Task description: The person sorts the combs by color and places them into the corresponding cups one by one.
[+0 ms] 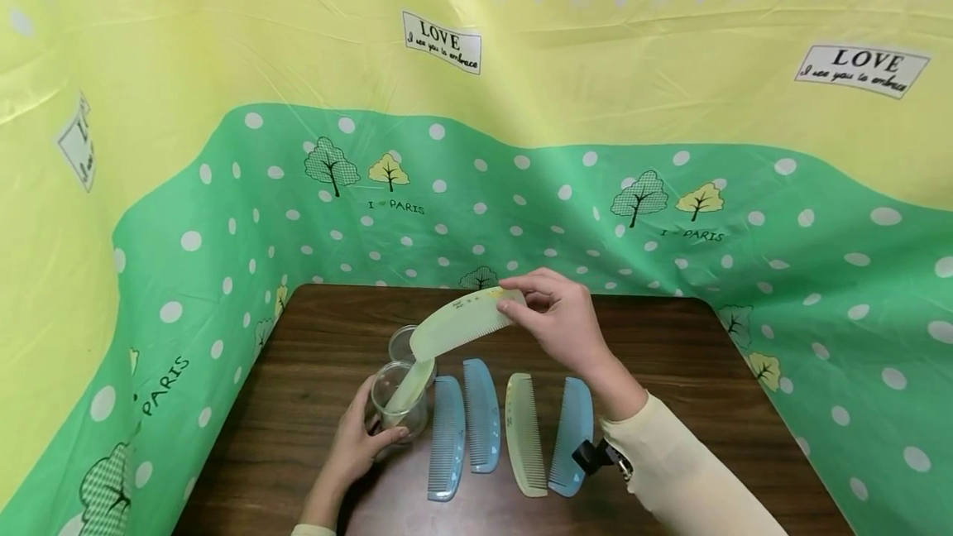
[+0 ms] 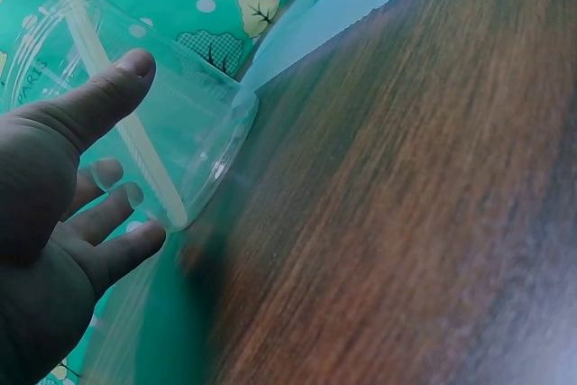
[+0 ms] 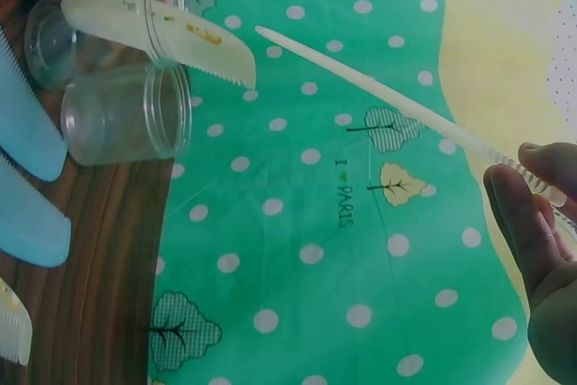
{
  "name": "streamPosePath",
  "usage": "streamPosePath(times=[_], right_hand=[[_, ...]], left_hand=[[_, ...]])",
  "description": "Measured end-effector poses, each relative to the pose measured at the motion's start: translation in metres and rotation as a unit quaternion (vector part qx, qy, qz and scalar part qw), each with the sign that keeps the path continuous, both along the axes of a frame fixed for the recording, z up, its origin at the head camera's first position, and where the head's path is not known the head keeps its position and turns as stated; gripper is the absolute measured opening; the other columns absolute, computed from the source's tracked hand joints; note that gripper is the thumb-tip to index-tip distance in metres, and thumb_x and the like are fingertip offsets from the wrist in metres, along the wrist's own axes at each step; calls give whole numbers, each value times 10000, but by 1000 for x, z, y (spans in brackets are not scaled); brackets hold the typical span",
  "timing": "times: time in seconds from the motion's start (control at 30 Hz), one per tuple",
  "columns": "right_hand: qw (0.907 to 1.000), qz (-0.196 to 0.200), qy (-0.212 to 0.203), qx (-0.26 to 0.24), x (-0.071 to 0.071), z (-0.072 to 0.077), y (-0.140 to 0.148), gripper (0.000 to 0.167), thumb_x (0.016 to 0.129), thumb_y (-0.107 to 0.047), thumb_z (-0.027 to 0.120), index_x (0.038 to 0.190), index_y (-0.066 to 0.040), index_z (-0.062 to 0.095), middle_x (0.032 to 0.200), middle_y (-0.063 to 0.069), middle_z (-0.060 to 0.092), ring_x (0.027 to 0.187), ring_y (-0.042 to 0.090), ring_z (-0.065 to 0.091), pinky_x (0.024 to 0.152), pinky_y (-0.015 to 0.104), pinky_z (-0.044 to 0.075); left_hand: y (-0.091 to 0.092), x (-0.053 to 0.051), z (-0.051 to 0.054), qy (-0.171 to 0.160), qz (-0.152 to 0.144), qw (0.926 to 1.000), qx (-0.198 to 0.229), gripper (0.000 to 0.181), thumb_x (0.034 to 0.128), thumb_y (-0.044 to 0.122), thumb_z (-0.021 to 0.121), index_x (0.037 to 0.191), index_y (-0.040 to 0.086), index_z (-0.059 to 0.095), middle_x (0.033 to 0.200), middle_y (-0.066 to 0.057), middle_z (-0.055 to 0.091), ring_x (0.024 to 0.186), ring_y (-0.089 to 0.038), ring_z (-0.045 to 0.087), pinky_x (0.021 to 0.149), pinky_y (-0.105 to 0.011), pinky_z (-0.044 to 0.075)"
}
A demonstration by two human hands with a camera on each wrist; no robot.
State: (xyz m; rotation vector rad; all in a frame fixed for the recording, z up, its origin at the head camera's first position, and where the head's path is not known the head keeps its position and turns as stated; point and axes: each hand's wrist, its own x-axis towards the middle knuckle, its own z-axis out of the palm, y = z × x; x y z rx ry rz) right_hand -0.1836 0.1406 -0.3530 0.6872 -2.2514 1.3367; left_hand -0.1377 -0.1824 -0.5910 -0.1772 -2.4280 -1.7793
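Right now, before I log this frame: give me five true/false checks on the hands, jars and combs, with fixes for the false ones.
1. The right hand pinches one end of a pale yellow comb. True.
2. The left hand holds a clear jar. True.
3. That jar is empty. False: another pale yellow comb leans inside it.
4. Only two blue combs lie on the table. False: three blue combs do, plus one yellow comb.
5. A second clear jar stands beside the held one. True.
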Motion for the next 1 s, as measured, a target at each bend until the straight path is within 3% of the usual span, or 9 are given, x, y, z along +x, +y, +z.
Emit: streamPosePath(times=[0.27,0.5,1.0], right_hand=[[9995,172,-249,-51,-4,-2,-16,191,881,-178,832,1070,-159,811,915,-13,696,683,140,614,607,245,507],[9984,235,-508,17,-7,-12,-27,185,875,-159,833,1058,-147,807,922,-35,706,771,121,676,692,263,584],[9944,287,-995,213,-11,-33,-48,164,893,-155,810,1056,-145,795,910,-21,690,735,108,659,646,265,581]], left_hand=[[0,-1,2,-29,-4,10000,71,1016,722,114,929,1566,153,363,1548,-240,442,1414,-488,428,1065,-592,476],[1,1,0,-94,-4,9998,163,1014,720,90,927,1563,146,366,1550,-243,443,1413,-489,430,1071,-582,472],[-1,-1,4,-152,-69,9998,123,993,708,79,932,1535,120,383,1514,-259,473,1408,-489,437,1066,-603,468]])
